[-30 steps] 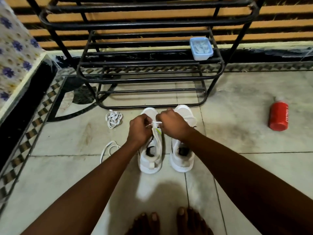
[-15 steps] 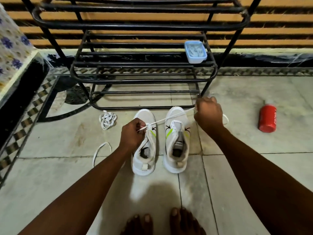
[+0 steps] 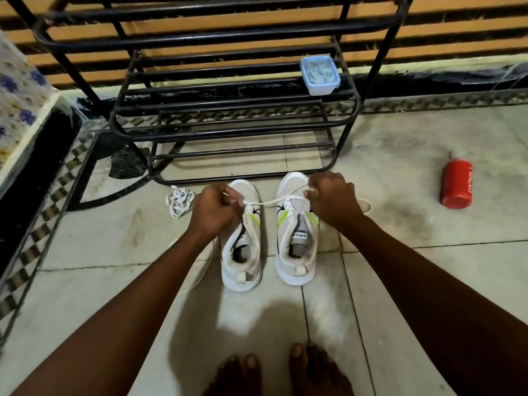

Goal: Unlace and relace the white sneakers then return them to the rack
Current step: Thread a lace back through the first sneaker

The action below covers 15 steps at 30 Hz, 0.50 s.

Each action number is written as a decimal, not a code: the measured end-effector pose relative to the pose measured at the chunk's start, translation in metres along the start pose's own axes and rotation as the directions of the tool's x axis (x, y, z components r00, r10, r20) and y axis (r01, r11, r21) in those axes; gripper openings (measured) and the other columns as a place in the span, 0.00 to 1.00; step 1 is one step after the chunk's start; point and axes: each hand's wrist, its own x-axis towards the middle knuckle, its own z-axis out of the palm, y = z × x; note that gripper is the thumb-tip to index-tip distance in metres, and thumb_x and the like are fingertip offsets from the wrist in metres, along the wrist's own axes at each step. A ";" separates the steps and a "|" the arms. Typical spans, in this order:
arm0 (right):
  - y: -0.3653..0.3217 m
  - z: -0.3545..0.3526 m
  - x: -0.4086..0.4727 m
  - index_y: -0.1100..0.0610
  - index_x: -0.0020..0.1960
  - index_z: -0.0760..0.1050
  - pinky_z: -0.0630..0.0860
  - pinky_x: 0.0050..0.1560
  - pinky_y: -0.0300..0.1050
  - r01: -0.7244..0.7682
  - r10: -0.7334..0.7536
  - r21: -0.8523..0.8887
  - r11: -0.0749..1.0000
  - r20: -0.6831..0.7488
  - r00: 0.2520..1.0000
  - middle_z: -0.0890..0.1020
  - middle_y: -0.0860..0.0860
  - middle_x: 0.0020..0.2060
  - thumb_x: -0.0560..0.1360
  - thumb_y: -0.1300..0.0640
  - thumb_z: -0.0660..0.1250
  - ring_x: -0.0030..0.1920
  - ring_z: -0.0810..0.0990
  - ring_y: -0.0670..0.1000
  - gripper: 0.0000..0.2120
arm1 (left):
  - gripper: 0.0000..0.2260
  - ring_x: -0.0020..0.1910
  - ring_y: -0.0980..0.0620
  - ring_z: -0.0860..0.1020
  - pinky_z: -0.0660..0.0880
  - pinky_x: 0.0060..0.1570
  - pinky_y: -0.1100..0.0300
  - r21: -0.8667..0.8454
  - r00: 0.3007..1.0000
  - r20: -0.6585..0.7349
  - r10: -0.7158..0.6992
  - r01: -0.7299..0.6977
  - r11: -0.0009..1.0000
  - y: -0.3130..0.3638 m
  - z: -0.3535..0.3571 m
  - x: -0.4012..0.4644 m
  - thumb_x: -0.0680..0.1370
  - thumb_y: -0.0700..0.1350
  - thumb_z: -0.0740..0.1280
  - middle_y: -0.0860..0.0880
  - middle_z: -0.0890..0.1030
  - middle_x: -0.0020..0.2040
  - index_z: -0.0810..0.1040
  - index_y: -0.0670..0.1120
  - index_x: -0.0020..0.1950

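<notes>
1. Left hand (image 3: pixel 213 208) fingers pinched the lace (image 3: pixel 274 200) over the left sneaker (image 3: pixel 243 247).
2. Right hand (image 3: pixel 331 200) fingers gripped the lace's other end over the right sneaker (image 3: pixel 297 232).
3. Both sneakers stood on the floor (image 3: pixel 400 224), the rack (image 3: pixel 237 110) at 12 o'clock.
4. A loose lace (image 3: pixel 179 201) lay at 9 o'clock, a bottle (image 3: pixel 456 184) at 3.

— Can you read anything from where you stand?
— White letters run along the red bottle (image 3: pixel 456 184) at the right of the frame, too blurred for you to read. The insole label (image 3: pixel 299 235) in the right sneaker (image 3: pixel 297 238) is also unreadable.
</notes>
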 end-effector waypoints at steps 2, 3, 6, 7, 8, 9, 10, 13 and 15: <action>-0.023 0.001 0.002 0.54 0.57 0.77 0.74 0.57 0.57 0.139 -0.138 0.098 0.986 -0.018 0.990 0.80 0.53 0.55 0.75 0.59 0.66 0.59 0.76 0.60 0.11 | 0.06 0.37 0.49 0.84 0.83 0.43 0.49 -0.074 0.999 -0.018 0.032 -0.033 0.997 0.014 -0.011 -0.003 0.74 0.39 0.75 0.49 0.84 0.38 0.83 0.50 0.44; -0.037 -0.002 0.003 0.54 0.58 0.76 0.74 0.58 0.57 0.209 -0.212 0.170 0.963 -0.001 0.977 0.80 0.52 0.55 0.73 0.62 0.64 0.59 0.77 0.59 0.14 | 0.06 0.36 0.50 0.82 0.81 0.42 0.50 -0.118 0.998 -0.024 0.052 -0.055 0.992 0.022 -0.017 -0.006 0.74 0.38 0.75 0.49 0.82 0.37 0.83 0.49 0.44; -0.087 -0.014 0.002 0.53 0.58 0.73 0.79 0.53 0.52 0.214 -0.329 0.545 0.811 0.121 0.937 0.82 0.50 0.53 0.66 0.66 0.60 0.56 0.81 0.52 0.22 | 0.04 0.36 0.51 0.80 0.79 0.39 0.50 -0.211 0.991 -0.071 0.114 -0.126 0.969 0.045 -0.037 -0.017 0.75 0.37 0.75 0.48 0.82 0.37 0.84 0.46 0.46; -0.101 -0.017 0.002 0.54 0.58 0.72 0.79 0.50 0.49 0.127 -0.328 0.672 0.730 0.181 0.927 0.83 0.52 0.50 0.65 0.66 0.60 0.54 0.82 0.50 0.22 | 0.03 0.36 0.52 0.80 0.78 0.38 0.52 -0.236 0.987 -0.090 0.130 -0.148 0.960 0.052 -0.043 -0.022 0.75 0.38 0.75 0.49 0.82 0.37 0.85 0.45 0.46; -0.114 -0.019 0.002 0.54 0.58 0.73 0.78 0.47 0.49 0.032 -0.323 0.764 0.644 0.233 0.917 0.84 0.56 0.47 0.67 0.67 0.61 0.51 0.83 0.51 0.21 | 0.03 0.35 0.53 0.79 0.77 0.37 0.55 -0.257 0.984 -0.110 0.142 -0.166 0.952 0.058 -0.050 -0.026 0.76 0.37 0.75 0.50 0.81 0.36 0.84 0.44 0.47; -0.127 -0.021 0.003 0.56 0.58 0.74 0.78 0.45 0.51 -0.027 -0.328 0.819 0.573 0.259 0.908 0.83 0.60 0.43 0.69 0.68 0.64 0.46 0.83 0.53 0.19 | 0.02 0.34 0.55 0.78 0.75 0.36 0.60 -0.270 0.980 -0.129 0.151 -0.181 0.946 0.061 -0.058 -0.030 0.76 0.36 0.75 0.52 0.81 0.35 0.84 0.42 0.47; -0.134 -0.024 0.005 0.58 0.57 0.76 0.78 0.43 0.51 -0.043 -0.330 0.848 0.529 0.252 0.910 0.82 0.62 0.39 0.71 0.69 0.68 0.41 0.81 0.55 0.16 | 0.01 0.32 0.57 0.77 0.74 0.36 0.64 -0.275 0.979 -0.135 0.154 -0.186 0.943 0.062 -0.064 -0.034 0.77 0.36 0.74 0.53 0.81 0.35 0.84 0.41 0.47; -0.145 -0.031 0.011 0.65 0.49 0.80 0.72 0.37 0.43 0.021 -0.281 0.858 0.513 0.145 0.949 0.78 0.60 0.32 0.75 0.65 0.73 0.33 0.76 0.53 0.05 | 0.02 0.31 0.60 0.77 0.71 0.34 0.69 -0.262 0.978 -0.151 0.141 -0.177 0.949 0.048 -0.085 -0.040 0.78 0.38 0.74 0.52 0.83 0.35 0.86 0.42 0.46; -0.138 -0.032 0.017 0.65 0.45 0.81 0.70 0.34 0.43 0.006 -0.172 0.887 0.463 0.083 0.982 0.78 0.60 0.31 0.77 0.63 0.71 0.32 0.75 0.54 0.05 | 0.03 0.29 0.61 0.76 0.70 0.32 0.69 -0.259 0.981 -0.172 0.086 -0.129 0.957 0.030 -0.098 -0.045 0.79 0.40 0.74 0.53 0.83 0.34 0.86 0.43 0.47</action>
